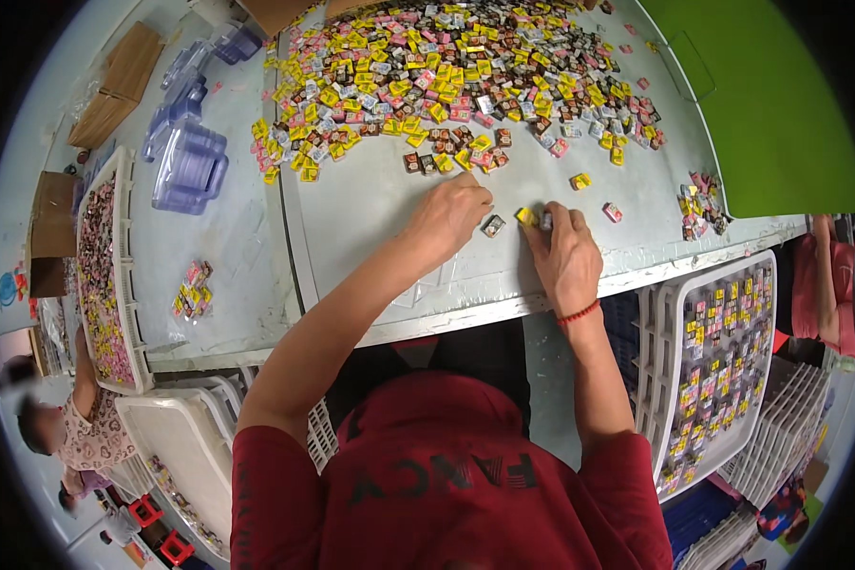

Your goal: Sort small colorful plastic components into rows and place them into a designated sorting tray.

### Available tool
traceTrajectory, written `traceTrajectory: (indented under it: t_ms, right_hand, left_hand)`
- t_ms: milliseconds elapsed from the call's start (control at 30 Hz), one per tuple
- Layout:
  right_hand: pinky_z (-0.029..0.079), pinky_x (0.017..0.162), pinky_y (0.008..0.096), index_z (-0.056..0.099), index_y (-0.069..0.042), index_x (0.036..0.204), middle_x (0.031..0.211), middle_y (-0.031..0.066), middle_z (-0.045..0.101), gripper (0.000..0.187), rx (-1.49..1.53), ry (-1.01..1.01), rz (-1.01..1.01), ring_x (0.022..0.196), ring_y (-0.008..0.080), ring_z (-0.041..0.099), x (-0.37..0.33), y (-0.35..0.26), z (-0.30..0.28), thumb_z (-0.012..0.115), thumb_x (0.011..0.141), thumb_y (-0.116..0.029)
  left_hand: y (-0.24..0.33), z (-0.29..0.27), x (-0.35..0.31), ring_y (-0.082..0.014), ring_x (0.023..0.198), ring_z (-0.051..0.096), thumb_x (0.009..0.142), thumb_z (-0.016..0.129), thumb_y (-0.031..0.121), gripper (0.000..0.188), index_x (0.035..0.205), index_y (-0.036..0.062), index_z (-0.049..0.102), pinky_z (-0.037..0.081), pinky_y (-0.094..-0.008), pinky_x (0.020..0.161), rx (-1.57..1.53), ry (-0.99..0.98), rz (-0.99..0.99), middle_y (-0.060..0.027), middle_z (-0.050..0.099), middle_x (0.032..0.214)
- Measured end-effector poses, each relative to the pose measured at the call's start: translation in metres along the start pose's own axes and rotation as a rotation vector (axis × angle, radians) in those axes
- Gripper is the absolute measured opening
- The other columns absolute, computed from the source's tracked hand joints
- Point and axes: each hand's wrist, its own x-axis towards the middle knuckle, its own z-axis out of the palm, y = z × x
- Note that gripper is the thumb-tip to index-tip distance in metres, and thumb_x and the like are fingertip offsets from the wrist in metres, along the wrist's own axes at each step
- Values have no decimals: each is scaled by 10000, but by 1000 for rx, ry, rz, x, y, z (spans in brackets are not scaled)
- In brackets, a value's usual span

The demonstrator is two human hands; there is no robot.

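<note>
Small wrapped blocks in yellow, pink, brown and grey lie in a wide heap (418,71) across the far side of the table. My left hand (448,217) is closed at the near edge of this heap, its fingertips curled together; whatever they may hold is hidden. A dark block (492,225) lies just right of it. My right hand (570,249), with a red bead bracelet (578,313) at the wrist, pinches a grey block (545,220) between thumb and fingers. Against that sits a yellow block (526,217). Two loose blocks, one yellow (579,180) and one pink (613,212), lie nearby.
Clear plastic trays (190,166) are stacked on the left, near a small packed set (192,291). A white crate of blocks (128,256) stands farther left. At right are a green board (779,104) and a tray of packed sets (722,366). Other people work nearby.
</note>
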Motion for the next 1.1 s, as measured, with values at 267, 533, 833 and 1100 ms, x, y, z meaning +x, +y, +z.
traceTrajectory:
  t_ms: [267, 533, 833, 1100]
  right_hand:
    - [525, 689, 395, 592, -46, 1155, 960, 162, 635, 334, 201, -133, -56, 807, 344, 645, -21, 8, -11, 673, 835, -98]
    - [527, 657, 393, 580, -73, 1203, 927, 131, 634, 409, 81, -181, -91, 773, 329, 649, -8, 6, -6, 691, 811, -115]
    - [520, 636, 412, 606, -150, 1138, 897, 99, 622, 308, 75, -259, -212, 766, 315, 646, -4, 12, -7, 638, 832, -133]
    - [521, 674, 392, 625, -93, 1109, 919, 107, 645, 305, 172, -175, -237, 789, 308, 653, 37, 27, -3, 661, 807, -72]
  left_hand:
    - [2, -19, -7, -276, 949, 605, 780, 724, 125, 441, 1193, 35, 598, 491, -368, 832, -109, -180, 44, -134, 590, 1093]
    - [5, -8, 6, -310, 1024, 580, 748, 754, 91, 494, 1211, 34, 592, 479, -397, 887, -50, -281, 28, -138, 576, 1088]
    - [16, 1, 0, -318, 987, 582, 765, 740, 123, 377, 1107, 28, 614, 481, -408, 860, -31, -277, 28, -131, 570, 1001]
    - [2, -31, 18, -322, 947, 590, 790, 693, 93, 268, 1043, 25, 633, 489, -386, 810, 45, -9, -113, -137, 626, 989]
